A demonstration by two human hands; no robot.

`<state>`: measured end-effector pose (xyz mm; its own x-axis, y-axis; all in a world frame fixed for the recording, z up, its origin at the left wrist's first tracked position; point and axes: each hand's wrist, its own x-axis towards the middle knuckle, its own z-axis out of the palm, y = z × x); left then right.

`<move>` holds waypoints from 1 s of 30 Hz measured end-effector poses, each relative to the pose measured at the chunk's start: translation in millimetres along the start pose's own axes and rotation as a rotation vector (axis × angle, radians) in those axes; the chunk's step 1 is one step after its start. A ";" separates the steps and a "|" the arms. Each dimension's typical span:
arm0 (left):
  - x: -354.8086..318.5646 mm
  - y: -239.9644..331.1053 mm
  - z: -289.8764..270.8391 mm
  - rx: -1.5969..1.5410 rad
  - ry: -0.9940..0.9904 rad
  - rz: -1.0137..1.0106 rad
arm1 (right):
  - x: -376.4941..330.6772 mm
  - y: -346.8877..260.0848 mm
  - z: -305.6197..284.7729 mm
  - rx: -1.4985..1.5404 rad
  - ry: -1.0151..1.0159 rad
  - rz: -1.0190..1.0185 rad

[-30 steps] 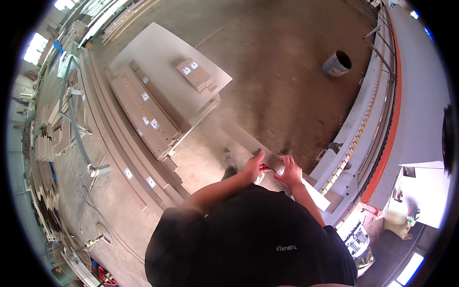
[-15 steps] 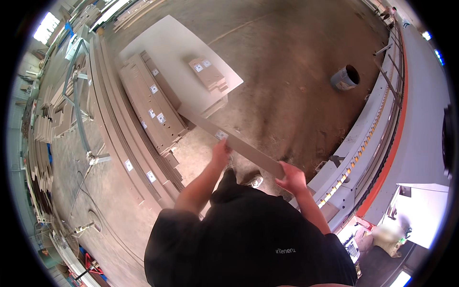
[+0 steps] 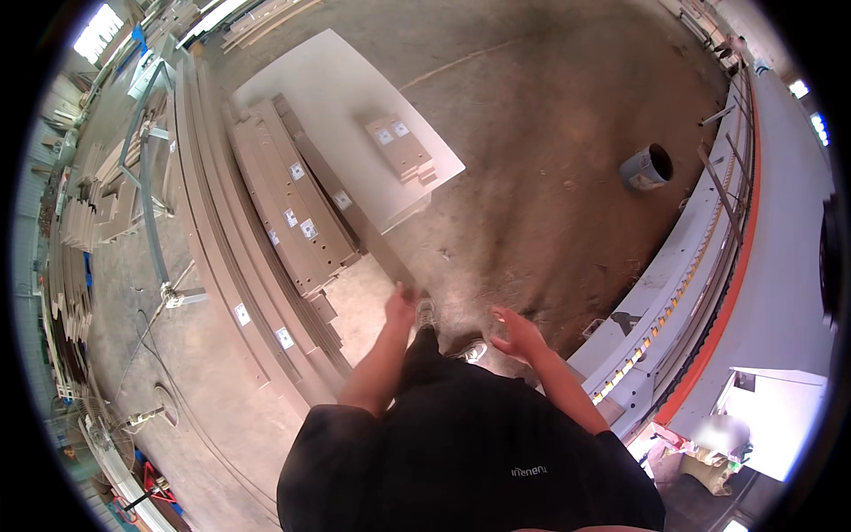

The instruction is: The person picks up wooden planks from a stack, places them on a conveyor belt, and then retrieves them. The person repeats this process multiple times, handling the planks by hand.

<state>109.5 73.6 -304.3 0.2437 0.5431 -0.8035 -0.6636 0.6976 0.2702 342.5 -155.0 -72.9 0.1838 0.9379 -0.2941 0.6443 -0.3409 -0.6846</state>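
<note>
A long narrow brown board [image 3: 379,252] with a white label slants away from me, its far part along the right edge of a stack of wider brown panels [image 3: 275,182]. My left hand [image 3: 402,309] grips the board's near end, its fingers partly hidden. To the right, my right hand [image 3: 520,335] is off the board, fingers spread and holding nothing. Beyond lies a large pale sheet [image 3: 332,84] with a small pile of short brown boards [image 3: 401,152] on it.
Long brown strips [image 3: 226,230] are stacked left of the panels, beside a grey metal frame [image 3: 146,195]. A grey bucket [image 3: 645,168] stands on the floor at right. Along the right side runs a long machine [image 3: 700,293] with an orange edge. Cables [image 3: 182,399] lie at lower left.
The narrow board has swung from lying across in front of me to pointing away along the panel stack. My right hand has let go of it; my left has moved down with its near end.
</note>
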 end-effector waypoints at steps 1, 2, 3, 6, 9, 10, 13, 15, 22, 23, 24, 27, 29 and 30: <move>29.0 13.1 -6.4 -0.068 -0.013 0.058 | -11.1 0.9 -5.1 0.017 -0.034 0.084; 52.6 25.6 -11.7 -0.139 -0.023 0.119 | -21.2 4.5 -8.5 0.032 -0.070 0.164; 66.8 37.5 -6.6 -0.167 0.003 0.162 | -34.1 12.1 -7.2 0.051 -0.060 0.207; 94.3 63.8 16.5 -0.170 0.078 0.234 | -73.7 33.2 4.0 0.114 -0.029 0.322; 113.3 72.8 21.1 -0.148 0.087 0.246 | -96.9 50.7 15.7 0.145 -0.016 0.384; 117.1 72.7 25.1 -0.140 0.080 0.241 | -101.5 52.2 18.5 0.145 -0.009 0.405; 121.2 65.1 38.5 -0.041 0.119 0.182 | -112.9 55.8 28.9 0.179 0.016 0.473; 130.1 63.9 39.1 0.012 0.065 0.129 | -117.4 55.1 32.5 0.195 0.023 0.505; 175.6 67.6 45.2 0.120 0.077 0.108 | -123.6 60.5 35.9 0.212 0.012 0.542; 179.2 64.2 45.2 0.126 0.059 0.147 | -125.4 62.8 36.3 0.211 0.009 0.547; 181.2 61.5 45.5 0.136 0.041 0.185 | -128.3 64.4 38.5 0.213 0.012 0.557; 188.3 62.0 46.9 0.127 0.048 0.224 | -136.9 69.3 41.5 0.229 0.022 0.577; 190.5 65.1 44.9 0.101 0.070 0.240 | -142.5 72.3 41.6 0.258 0.032 0.582; 189.3 65.6 49.6 0.092 0.075 0.250 | -144.7 73.4 42.9 0.254 0.031 0.593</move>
<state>147.2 245.3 -412.4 0.0255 0.6700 -0.7420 -0.6290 0.5876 0.5089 331.3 -318.4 -109.2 0.4790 0.5854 -0.6542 0.2317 -0.8031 -0.5490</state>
